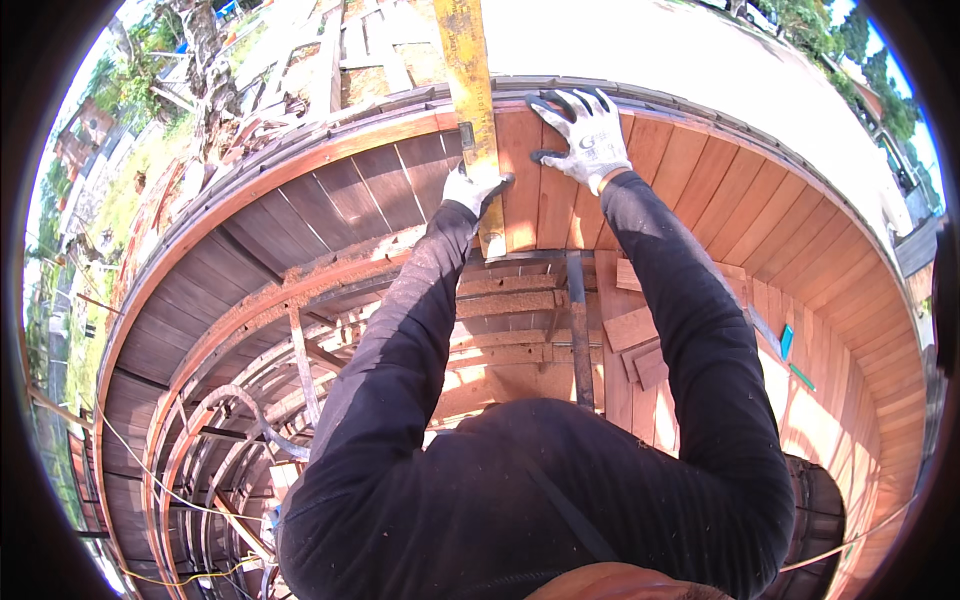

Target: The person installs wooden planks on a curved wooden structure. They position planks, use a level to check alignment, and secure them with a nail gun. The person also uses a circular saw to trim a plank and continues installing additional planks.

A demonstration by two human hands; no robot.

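A long, worn yellow spirit level [470, 75] lies across the curved wooden wall and sticks out past its upper rim. My left hand [470, 190], in a white and dark work glove, grips the level near its lower end, the thumb at its right edge. My right hand [583, 135] wears a matching glove and rests on reddish planks [655, 165] just right of the level. Its fingers are spread toward the rim and it holds nothing. Left of the level, darker grey-brown boards [350, 190] line the same wall.
Below the wall run curved wooden ribs [290, 290] and a dark upright post [578, 330]. Loose board pieces [635, 335] lie under my right arm, with a green object [787, 341] further right. A yellow cord [190, 580] hangs at lower left. A tree trunk [205, 50] stands outside.
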